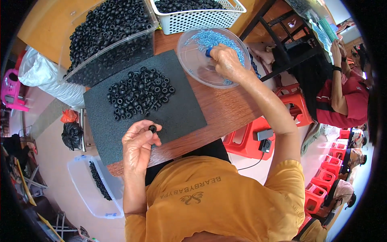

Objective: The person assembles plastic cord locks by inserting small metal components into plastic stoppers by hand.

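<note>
My left hand (pixel 139 145) pinches one small black rubber ring (pixel 152 128) between thumb and fingers, just above the near edge of a black foam mat (pixel 183 109). A loose pile of the same black rings (pixel 139 92) lies on the mat's middle. My right hand (pixel 226 61) reaches into a clear round plastic dish (pixel 193 66) scattered with small blue parts (pixel 209 38). Its fingertips grip a small blue tool or piece (pixel 209 52).
A clear bin full of black rings (pixel 109 34) stands at the far left of the wooden table (pixel 229 109). A white perforated basket (pixel 197 16) sits at the back. A clear tub (pixel 90 187) lies on the floor, red stools (pixel 250 139) to the right, another person (pixel 342 97) sits far right.
</note>
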`<action>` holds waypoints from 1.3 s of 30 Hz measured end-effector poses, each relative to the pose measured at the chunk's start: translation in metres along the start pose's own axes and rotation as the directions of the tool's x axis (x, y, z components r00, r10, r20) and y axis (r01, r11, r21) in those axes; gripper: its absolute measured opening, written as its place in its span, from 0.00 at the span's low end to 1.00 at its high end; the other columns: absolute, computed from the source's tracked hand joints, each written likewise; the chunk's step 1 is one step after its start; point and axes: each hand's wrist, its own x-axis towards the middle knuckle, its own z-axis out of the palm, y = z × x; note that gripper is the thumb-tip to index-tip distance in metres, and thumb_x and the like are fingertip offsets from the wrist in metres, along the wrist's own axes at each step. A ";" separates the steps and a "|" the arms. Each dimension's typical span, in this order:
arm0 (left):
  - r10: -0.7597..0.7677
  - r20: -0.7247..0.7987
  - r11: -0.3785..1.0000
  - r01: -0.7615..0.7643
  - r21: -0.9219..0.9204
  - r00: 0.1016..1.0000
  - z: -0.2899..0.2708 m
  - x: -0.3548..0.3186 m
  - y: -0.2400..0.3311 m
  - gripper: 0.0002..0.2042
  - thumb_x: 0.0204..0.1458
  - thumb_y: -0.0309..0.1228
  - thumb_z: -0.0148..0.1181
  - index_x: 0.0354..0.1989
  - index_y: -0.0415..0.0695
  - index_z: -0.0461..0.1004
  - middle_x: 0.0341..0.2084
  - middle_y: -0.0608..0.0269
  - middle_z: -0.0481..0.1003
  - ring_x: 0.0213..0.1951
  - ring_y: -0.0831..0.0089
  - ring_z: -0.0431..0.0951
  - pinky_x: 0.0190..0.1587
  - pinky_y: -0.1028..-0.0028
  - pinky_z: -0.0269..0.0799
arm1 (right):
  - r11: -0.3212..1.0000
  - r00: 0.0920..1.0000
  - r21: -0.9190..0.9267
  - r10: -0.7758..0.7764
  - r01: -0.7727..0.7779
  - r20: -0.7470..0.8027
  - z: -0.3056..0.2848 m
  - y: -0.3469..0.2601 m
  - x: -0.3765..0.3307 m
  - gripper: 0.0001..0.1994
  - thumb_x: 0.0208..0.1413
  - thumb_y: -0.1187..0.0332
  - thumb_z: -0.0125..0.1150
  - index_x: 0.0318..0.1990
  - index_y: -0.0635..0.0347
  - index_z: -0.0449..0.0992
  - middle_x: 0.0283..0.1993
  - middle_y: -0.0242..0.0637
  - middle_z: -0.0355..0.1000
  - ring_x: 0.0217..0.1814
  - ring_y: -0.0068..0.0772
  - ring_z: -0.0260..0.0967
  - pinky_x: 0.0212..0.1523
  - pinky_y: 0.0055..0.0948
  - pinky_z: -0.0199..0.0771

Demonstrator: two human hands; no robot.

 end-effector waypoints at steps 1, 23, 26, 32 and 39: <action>0.001 -0.001 1.000 -0.001 -0.001 1.000 0.000 0.000 -0.002 0.09 0.46 0.17 0.57 0.38 0.33 0.73 0.33 0.45 0.76 0.25 0.70 0.77 0.26 0.73 0.74 | 0.996 1.000 -0.086 -0.024 0.025 0.015 -0.002 0.000 -0.003 0.03 0.33 0.79 0.56 0.20 0.64 0.70 0.27 0.46 0.71 0.36 0.50 0.67 0.35 0.44 0.69; 0.071 0.023 0.966 -0.075 0.247 0.997 0.001 0.002 -0.027 0.08 0.52 0.21 0.54 0.40 0.32 0.72 0.28 0.48 0.76 0.20 0.69 0.74 0.21 0.74 0.71 | 0.995 0.987 0.013 -0.093 0.096 -0.128 0.014 0.007 -0.020 0.10 0.32 0.80 0.64 0.18 0.67 0.65 0.21 0.44 0.65 0.31 0.45 0.65 0.30 0.39 0.65; 0.088 0.028 0.965 -0.092 0.247 0.996 0.001 0.001 -0.029 0.08 0.52 0.21 0.54 0.40 0.32 0.71 0.28 0.48 0.76 0.20 0.69 0.74 0.21 0.74 0.71 | 0.979 0.984 0.203 0.002 0.034 -0.177 0.015 -0.004 -0.017 0.10 0.36 0.78 0.66 0.20 0.67 0.67 0.22 0.43 0.66 0.31 0.45 0.65 0.31 0.37 0.65; 0.104 0.019 0.966 -0.105 0.238 0.994 0.001 0.002 -0.029 0.08 0.52 0.20 0.54 0.40 0.32 0.71 0.28 0.48 0.76 0.20 0.69 0.74 0.21 0.75 0.71 | 0.984 0.974 0.179 0.063 -0.024 -0.217 0.013 0.001 -0.015 0.09 0.39 0.77 0.66 0.22 0.66 0.69 0.22 0.43 0.66 0.29 0.43 0.65 0.30 0.36 0.65; 0.122 0.049 0.961 -0.130 0.242 0.991 0.000 0.002 -0.030 0.08 0.52 0.20 0.54 0.41 0.33 0.71 0.29 0.48 0.76 0.20 0.70 0.73 0.22 0.75 0.71 | 0.958 0.990 0.278 -0.028 0.067 -0.140 0.012 -0.008 -0.016 0.07 0.38 0.78 0.66 0.24 0.64 0.72 0.24 0.40 0.67 0.31 0.41 0.65 0.31 0.36 0.66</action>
